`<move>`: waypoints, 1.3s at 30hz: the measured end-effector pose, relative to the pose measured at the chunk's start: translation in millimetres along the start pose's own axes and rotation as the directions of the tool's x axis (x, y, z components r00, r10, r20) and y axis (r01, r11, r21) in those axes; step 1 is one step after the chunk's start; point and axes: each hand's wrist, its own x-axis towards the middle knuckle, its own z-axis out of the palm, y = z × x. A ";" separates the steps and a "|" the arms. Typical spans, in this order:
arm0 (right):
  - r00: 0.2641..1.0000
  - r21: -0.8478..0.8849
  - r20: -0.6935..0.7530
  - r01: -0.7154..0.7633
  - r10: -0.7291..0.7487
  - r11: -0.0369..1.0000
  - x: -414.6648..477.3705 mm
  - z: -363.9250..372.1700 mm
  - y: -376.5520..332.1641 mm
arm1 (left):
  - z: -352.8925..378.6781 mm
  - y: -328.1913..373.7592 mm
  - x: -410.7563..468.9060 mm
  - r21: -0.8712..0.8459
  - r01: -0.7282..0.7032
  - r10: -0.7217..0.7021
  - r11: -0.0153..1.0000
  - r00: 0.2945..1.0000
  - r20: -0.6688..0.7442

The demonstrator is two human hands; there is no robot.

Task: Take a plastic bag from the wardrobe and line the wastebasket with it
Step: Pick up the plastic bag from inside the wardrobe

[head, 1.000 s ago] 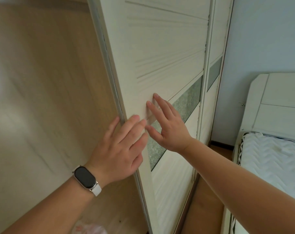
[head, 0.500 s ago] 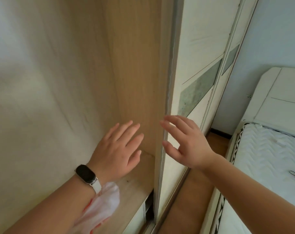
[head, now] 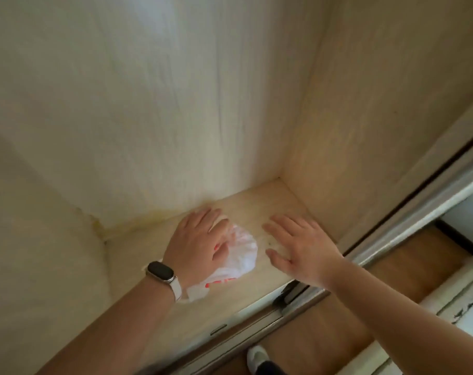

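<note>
**Bag on wardrobe floor, left hand on it**

Plastic bag [head: 239, 255]: white, crumpled, red print, lying on wardrobe floor panel [head: 259, 207], roughly mid-panel, closer to near edge than to back wall. Partly covered by left hand [head: 200, 243]. Left hand palm-down on bag's left side, fingers spread and pointing far, touching the plastic; not visibly closed around it, so grip cannot be told for sure — looks flat, fingers apart. Dark smartwatch [head: 161, 272] with white strap on left wrist, just beside bag's near-left corner.

Right hand [head: 297, 247] to the right of bag, fingers apart, palm down, holding nothing; near the bag, contact with it or with panel cannot be told.

Wardrobe [head: 175, 104] interior pale wood grain: back wall far, side wall right, another side panel left. Yellowish stain at far-left corner of floor panel. Sliding door track [head: 257, 318] along near edge, with small dark fitting. Brown wooden room floor [head: 324, 334] near-right beyond track. White shoe [head: 257, 355] at bottom edge. Wastebasket not in view.
</note>
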 end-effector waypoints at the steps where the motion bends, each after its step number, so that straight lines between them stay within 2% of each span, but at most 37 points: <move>1: 0.999 0.020 0.021 0.027 -0.027 0.999 9.4 12.6 -0.9 | 8.4 -8.1 -6.6 -0.001 0.051 -0.051 0.999 0.998 0.033; 5: 0.983 0.080 0.123 0.125 -0.134 0.989 47.0 64.0 -3.6 | 42.8 -33.8 -29.8 0.000 0.277 -0.272 0.961 0.941 0.202; 8: 0.958 0.114 0.221 0.158 -0.180 0.981 71.6 104.3 -3.7 | 70.1 -50.1 -45.2 -0.011 0.402 -0.384 0.916 0.882 0.272; 16: 0.880 0.216 0.381 0.213 -0.283 0.953 107.9 227.6 5.8 | 172.4 -84.5 -64.5 -0.015 0.592 -0.532 0.806 0.735 0.420; 20: 0.853 0.210 0.426 0.232 -0.302 0.950 119.8 299.9 13.0 | 245.3 -98.2 -71.1 -0.044 0.656 -0.551 0.754 0.667 0.501; 27: 0.827 0.217 0.487 0.197 -0.281 0.956 127.8 402.4 13.9 | 349.3 -132.2 -69.7 -0.074 0.667 -0.542 0.741 0.660 0.520; 32: 0.825 0.220 0.504 0.161 -0.254 0.962 114.3 443.4 12.7 | 393.0 -141.7 -81.9 -0.094 0.618 -0.470 0.781 0.679 0.564; 37: 0.861 0.199 0.455 0.150 -0.226 0.969 107.9 463.0 9.4 | 407.1 -120.8 -96.1 -0.224 0.599 -0.465 0.769 0.764 0.447; 39: 0.883 0.209 0.423 0.124 -0.204 0.970 106.2 467.5 7.1 | 413.4 -110.4 -97.7 -0.220 0.593 -0.489 0.774 0.782 0.387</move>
